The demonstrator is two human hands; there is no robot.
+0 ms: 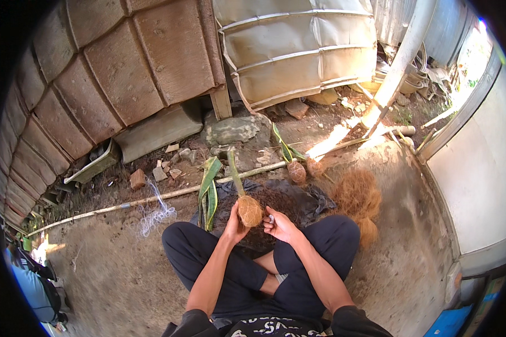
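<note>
A round ball of brown coconut fibre, wound with pale string, stands in front of me above my crossed legs. From its top rises a thick green stem. My left hand is wrapped around the ball's left and lower side. At its right side my right hand is closed, fingertips pinched together; what they hold is too small to make out. Beneath the ball, dark crumbly soil lies on a black plastic sheet. Left of it are loose snake plant leaves with yellow edges.
Loose coconut fibre is heaped at my right. Beyond the soil sit two wrapped balls, the nearer with leaves. A tangle of white string lies left, by a long bamboo pole. Bricks, stones and sheet-metal walls stand behind; a white panel stands right.
</note>
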